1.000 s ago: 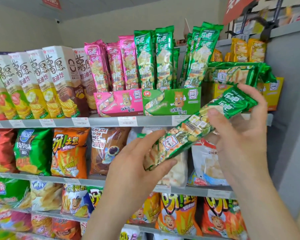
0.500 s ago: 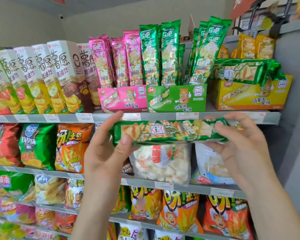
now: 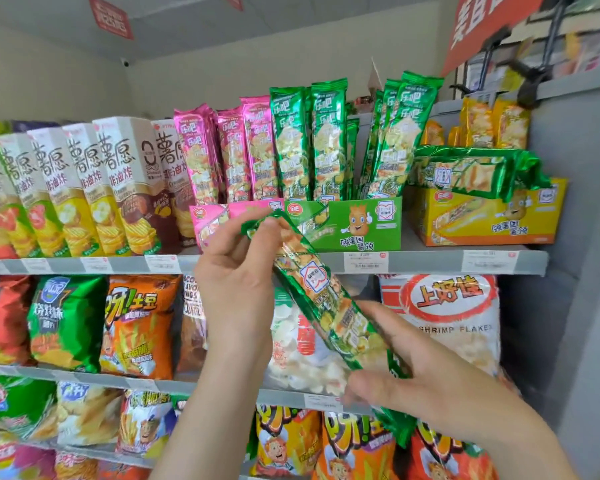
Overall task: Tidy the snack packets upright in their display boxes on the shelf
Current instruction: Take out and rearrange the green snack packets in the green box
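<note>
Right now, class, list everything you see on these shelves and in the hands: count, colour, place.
held packet: one, green, tilted before the top shelf.
green box: one, top shelf, upright green packets inside.
pink box: one, left of it, pink packets upright.
yellow box: one, right, lying green packets on top.
tall cartons: several, white, top shelf left.
shrimp flakes bag: one, white, second shelf right.
left hand: pinches the packet's top end.
right hand: holds its lower end.

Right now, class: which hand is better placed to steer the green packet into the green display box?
Probably the left. The left hand pinches the upper end of the green packet right in front of the green display box, while the right hand holds the lower end, well below the box.
</note>
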Demonstrator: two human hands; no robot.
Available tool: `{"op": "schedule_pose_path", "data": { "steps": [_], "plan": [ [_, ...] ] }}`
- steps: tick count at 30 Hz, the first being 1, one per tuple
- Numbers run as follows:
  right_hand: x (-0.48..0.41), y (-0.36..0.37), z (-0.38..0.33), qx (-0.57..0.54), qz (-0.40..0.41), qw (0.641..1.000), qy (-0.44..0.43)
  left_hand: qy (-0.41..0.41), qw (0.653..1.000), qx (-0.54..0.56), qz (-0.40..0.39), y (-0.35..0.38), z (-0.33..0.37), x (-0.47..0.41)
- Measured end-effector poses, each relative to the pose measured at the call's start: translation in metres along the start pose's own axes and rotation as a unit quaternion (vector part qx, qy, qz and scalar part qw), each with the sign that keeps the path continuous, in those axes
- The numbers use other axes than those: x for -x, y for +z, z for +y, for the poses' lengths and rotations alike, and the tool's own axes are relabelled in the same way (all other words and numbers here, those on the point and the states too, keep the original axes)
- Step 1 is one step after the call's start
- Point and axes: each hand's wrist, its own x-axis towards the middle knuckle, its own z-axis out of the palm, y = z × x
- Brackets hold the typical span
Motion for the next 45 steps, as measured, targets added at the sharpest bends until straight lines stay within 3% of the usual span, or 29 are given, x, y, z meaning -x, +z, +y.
{"op": "schedule_pose_path", "data": {
  "steps": [3,8,12,15,18,20,22,23,25,29,31,32,34,45],
  "plan": [
    [-0.007,0.021,-0.006,-0.031,0.016,0.998,-0.047,0.043,0.997,-0.038,-0.058,0.020,0.001,-0.001],
    [-0.013,0.032,-0.012,-0.072,0.139,0.984,-0.081,0.102,0.983,-0.110,-0.108,0.042,0.004,-0.010],
    [-0.016,0.023,-0.016,-0.134,0.128,0.979,-0.083,0.145,0.970,-0.131,-0.145,0.052,0.001,-0.015],
    [-0.022,0.013,-0.021,-0.132,0.174,0.972,-0.083,0.086,0.967,-0.107,-0.217,0.058,0.002,-0.017],
    [-0.029,0.003,-0.025,-0.104,0.241,0.960,-0.099,0.057,0.938,-0.154,-0.305,0.056,0.012,-0.033],
    [-0.031,-0.006,-0.027,-0.104,0.270,0.954,-0.083,0.109,0.913,-0.216,-0.329,0.055,0.025,-0.051],
    [-0.033,-0.017,-0.027,-0.119,0.291,0.946,-0.083,0.201,0.895,-0.277,-0.287,0.060,0.038,-0.073],
    [-0.034,-0.022,-0.029,-0.114,0.305,0.941,-0.089,0.265,0.867,-0.335,-0.255,0.064,0.043,-0.087],
    [-0.036,-0.032,-0.038,-0.059,0.328,0.936,-0.118,0.374,0.759,-0.480,-0.230,0.075,0.051,-0.113],
    [-0.039,-0.052,-0.059,0.033,0.347,0.919,-0.185,0.386,0.556,-0.677,-0.289,0.095,0.051,-0.151],
    [-0.040,-0.060,-0.063,0.050,0.365,0.906,-0.208,0.373,0.497,-0.727,-0.292,0.100,0.046,-0.159],
    [-0.040,-0.063,-0.065,0.052,0.371,0.903,-0.212,0.369,0.487,-0.734,-0.297,0.101,0.044,-0.162],
    [-0.041,-0.070,-0.068,0.056,0.379,0.896,-0.223,0.370,0.496,-0.721,-0.312,0.102,0.045,-0.166],
    [-0.055,-0.087,-0.074,0.001,0.367,0.898,-0.243,0.222,0.637,-0.603,-0.425,0.102,0.073,-0.184]
  ]
}}
